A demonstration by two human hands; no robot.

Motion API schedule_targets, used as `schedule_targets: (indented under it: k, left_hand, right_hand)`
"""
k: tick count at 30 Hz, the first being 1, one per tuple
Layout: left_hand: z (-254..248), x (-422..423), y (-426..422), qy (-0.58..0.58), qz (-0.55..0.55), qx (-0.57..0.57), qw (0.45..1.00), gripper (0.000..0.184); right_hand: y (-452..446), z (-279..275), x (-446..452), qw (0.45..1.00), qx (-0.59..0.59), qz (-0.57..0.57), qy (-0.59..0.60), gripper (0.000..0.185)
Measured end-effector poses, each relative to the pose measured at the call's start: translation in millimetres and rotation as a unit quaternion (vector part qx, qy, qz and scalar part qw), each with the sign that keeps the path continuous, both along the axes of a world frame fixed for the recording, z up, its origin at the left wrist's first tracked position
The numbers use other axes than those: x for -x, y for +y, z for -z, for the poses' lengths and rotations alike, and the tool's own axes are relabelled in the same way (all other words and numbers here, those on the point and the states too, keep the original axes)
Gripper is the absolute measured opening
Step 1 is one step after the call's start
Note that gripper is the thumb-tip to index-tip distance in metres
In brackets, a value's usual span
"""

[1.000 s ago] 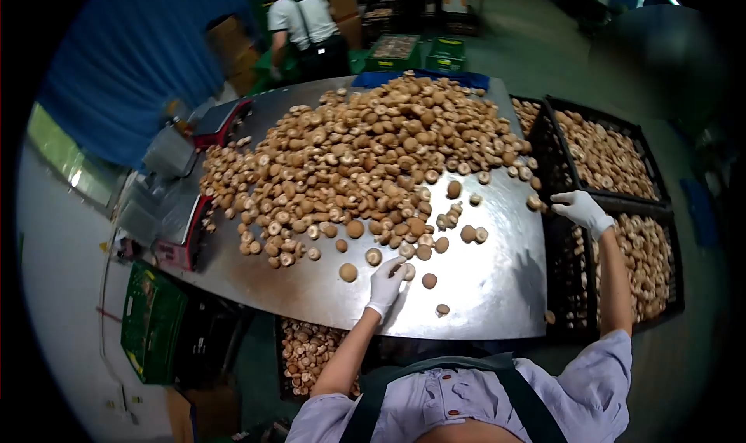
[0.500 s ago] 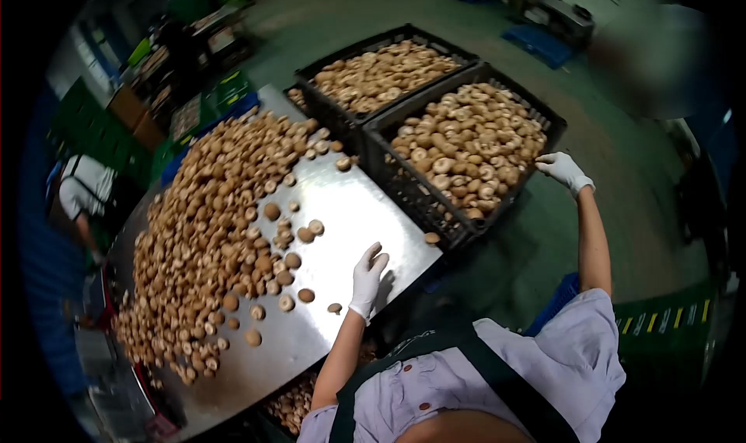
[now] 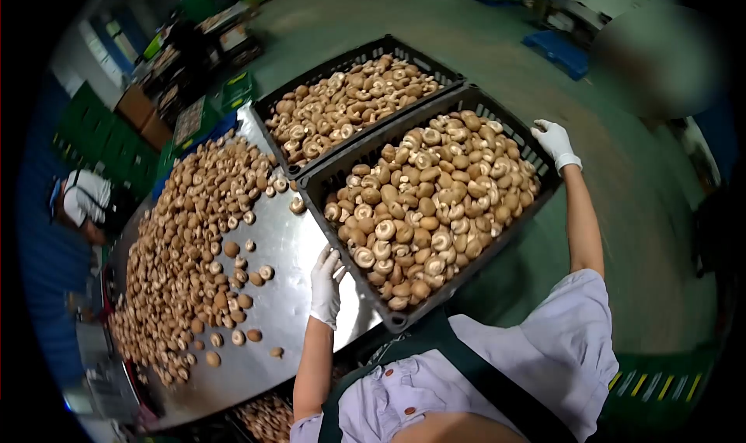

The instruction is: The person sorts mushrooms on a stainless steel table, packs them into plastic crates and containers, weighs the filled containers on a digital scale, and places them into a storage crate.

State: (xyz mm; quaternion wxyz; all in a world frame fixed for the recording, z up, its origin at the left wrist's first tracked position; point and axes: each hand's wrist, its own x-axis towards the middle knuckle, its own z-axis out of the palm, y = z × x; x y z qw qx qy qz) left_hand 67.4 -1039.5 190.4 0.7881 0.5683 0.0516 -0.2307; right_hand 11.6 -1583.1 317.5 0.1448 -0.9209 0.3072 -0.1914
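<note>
A black plastic crate (image 3: 466,280) heaped with brown mushrooms (image 3: 435,202) is raised and tilted, overlapping the steel table's right edge. My left hand (image 3: 326,287), in a white glove, is at the crate's near left side with its fingers against the wall. On the opposite side my right hand (image 3: 555,143), also gloved, grips the far right rim; its fingertips are partly hidden. A large pile of loose mushrooms (image 3: 194,233) covers much of the steel table (image 3: 272,311), left of my left hand.
A second black crate of mushrooms (image 3: 353,97) stands directly behind the first. Green crates (image 3: 101,136) are stacked at the left, where another person (image 3: 85,198) bends over. A blue pallet (image 3: 556,53) lies on the floor at the back right. More mushrooms (image 3: 268,416) sit below the table.
The near crate has come up and left, over the table edge toward my body. My left hand has moved from above the table to the crate's side. The right hand stays at its rim.
</note>
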Motion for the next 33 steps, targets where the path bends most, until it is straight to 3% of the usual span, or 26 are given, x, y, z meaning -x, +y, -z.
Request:
schedule_targets:
  k: [3,6,7,8,10,12,15,17,18,21,24,25,26,27,28,29,30,31,32,33]
  left_hand:
    - [-16.1,6.1,-16.9,0.022,-0.073,-0.075,0.994,0.047]
    - [5.5,23.5,-15.4,-0.011,-0.194,0.006,0.981,0.044]
    - [18.1,34.4,-8.6,-0.068,-0.197,-0.102,0.973,0.041]
    - [41.8,47.9,-1.7,-0.060,-0.231,-0.112,0.965,0.041]
    - [91.5,78.5,7.5,-0.014,-0.029,-0.323,0.946,0.036]
    - [106.6,98.2,5.7,-0.194,0.111,-0.366,0.904,0.045]
    - [222.5,112.7,7.7,-0.017,-0.004,-0.211,0.977,0.040]
    - [192.0,106.7,-13.9,-0.012,-0.078,-0.152,0.985,0.039]
    - [160.8,101.3,-23.5,0.075,-0.145,-0.109,0.981,0.039]
    - [159.0,104.3,-17.6,-0.108,-0.061,-0.259,0.958,0.033]
    - [132.2,96.0,-0.5,-0.307,0.027,-0.437,0.845,0.027]
    - [122.0,86.4,16.3,-0.287,-0.035,-0.428,0.856,0.025]
    - [71.1,67.6,30.7,-0.061,-0.087,-0.393,0.914,0.031]
    - [72.5,47.8,47.9,-0.031,-0.330,-0.282,0.901,0.049]
    - [26.3,32.8,70.3,-0.105,-0.359,-0.192,0.907,0.072]
    - [50.2,4.3,110.7,-0.271,-0.399,-0.522,0.703,0.081]
    - [-4.5,-1.8,111.0,-0.247,-0.456,-0.409,0.751,0.081]
    - [-27.1,-8.9,110.1,-0.242,-0.494,-0.242,0.799,0.075]
    - [-33.1,-13.7,108.4,-0.251,-0.505,-0.238,0.791,0.067]
    - [-41.8,-12.5,99.2,-0.216,-0.455,-0.233,0.832,0.066]
  right_hand:
    - [-50.5,16.8,-57.5,0.994,-0.044,-0.076,0.066,0.048]
    - [-60.8,30.4,-91.1,0.987,-0.049,-0.126,0.092,0.046]
    - [-61.9,36.7,-95.9,0.987,-0.035,-0.129,0.091,0.044]
    - [-65.8,44.0,-100.4,0.988,-0.019,-0.129,0.080,0.042]
    - [-83.2,79.2,-101.4,0.988,-0.041,-0.145,0.019,0.039]
    - [-92.3,80.9,-106.8,0.981,-0.108,-0.157,0.037,0.037]
    - [-89.5,80.8,-107.7,0.984,-0.057,-0.165,0.041,0.036]
    - [-82.8,75.0,-106.2,0.987,-0.035,-0.145,0.065,0.034]
    - [-88.0,78.7,-108.7,0.988,-0.023,-0.135,0.070,0.033]
    - [-97.4,85.3,-113.4,0.987,-0.011,-0.135,0.082,0.031]
    - [-97.9,85.7,-111.7,0.986,-0.001,-0.154,0.069,0.032]
    - [-98.4,85.6,-112.2,0.985,-0.002,-0.160,0.065,0.031]
    - [-99.3,87.5,-113.2,0.986,-0.013,-0.157,0.054,0.030]
    - [-98.3,85.7,-114.5,0.985,-0.030,-0.161,0.056,0.030]
    - [-96.9,83.6,-113.2,0.983,-0.046,-0.164,0.062,0.030]
    - [-92.8,81.4,-111.0,0.985,-0.024,-0.162,0.062,0.030]
    - [-90.6,79.7,-112.8,0.985,-0.001,-0.160,0.058,0.030]
    - [-99.3,84.5,-116.7,0.984,-0.013,-0.166,0.060,0.030]
    - [-96.4,81.3,-116.7,0.983,-0.025,-0.171,0.058,0.031]
    - [-99.5,80.3,-119.2,0.976,-0.108,-0.182,0.051,0.031]
